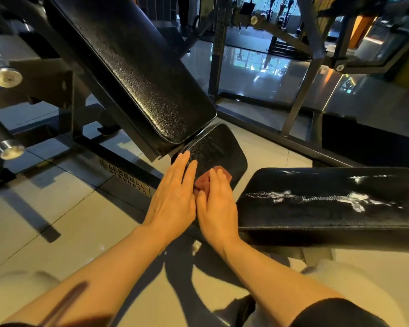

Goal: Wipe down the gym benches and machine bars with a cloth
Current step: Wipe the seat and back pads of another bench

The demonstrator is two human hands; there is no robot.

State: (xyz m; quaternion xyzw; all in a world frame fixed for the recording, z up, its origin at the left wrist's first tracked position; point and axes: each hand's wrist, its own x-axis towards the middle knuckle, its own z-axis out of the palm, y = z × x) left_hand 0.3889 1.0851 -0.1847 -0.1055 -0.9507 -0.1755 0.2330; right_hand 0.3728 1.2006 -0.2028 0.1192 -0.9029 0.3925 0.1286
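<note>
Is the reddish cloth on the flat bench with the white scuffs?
No, the reddish cloth lies under the right hand on the small black seat pad.

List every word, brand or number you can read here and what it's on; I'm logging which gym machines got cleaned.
"ARSENAL" over "STRENGTH", as best I can read the first word: raised lettering on a plate fixed to the machine's base frame, left of the left hand.
A round logo at the plate's left end: too small to read.
No text shows on the seat pad, the back pad, the cloth or the flat bench.
</note>
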